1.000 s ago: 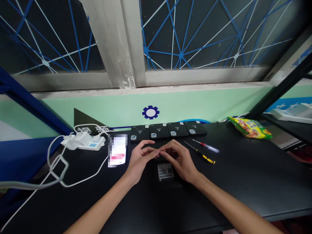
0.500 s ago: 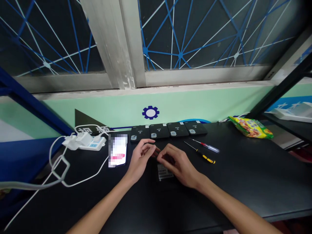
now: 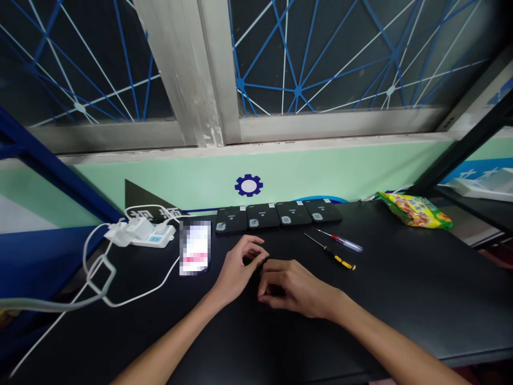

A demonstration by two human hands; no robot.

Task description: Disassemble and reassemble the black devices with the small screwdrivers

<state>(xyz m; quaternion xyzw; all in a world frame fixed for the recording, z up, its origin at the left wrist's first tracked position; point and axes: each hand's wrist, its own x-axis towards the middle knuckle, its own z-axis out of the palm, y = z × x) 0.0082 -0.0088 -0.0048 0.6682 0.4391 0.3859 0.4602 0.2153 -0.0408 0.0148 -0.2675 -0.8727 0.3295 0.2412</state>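
Note:
My left hand (image 3: 240, 264) is closed, thumb and fingertips drawn together at a small dark spot beside the right knuckles. Whatever is between those fingers is too small to name. Close against it, low over the black desk, my right hand (image 3: 294, 286) is curled with thumb and forefinger pinched. Anything in that pinch is hidden. Beyond both hands, flat black square boxes (image 3: 263, 215) lie in a row along the wall. To the right of my hands rest a yellow-and-black screwdriver (image 3: 339, 259) and one with a clear handle and red collar (image 3: 347, 244).
A phone (image 3: 195, 248) with a lit, blurred screen lies to the left on the desk (image 3: 401, 299). Past it are a white power strip (image 3: 158, 235) and looping white cables (image 3: 138, 299). A yellow-green snack bag (image 3: 414, 210) sits at the back right.
My right hand has come down and toward me, its fingers curling tighter. A dark flat piece with a white label, visible under it before, is now covered. My left hand has shifted slightly right.

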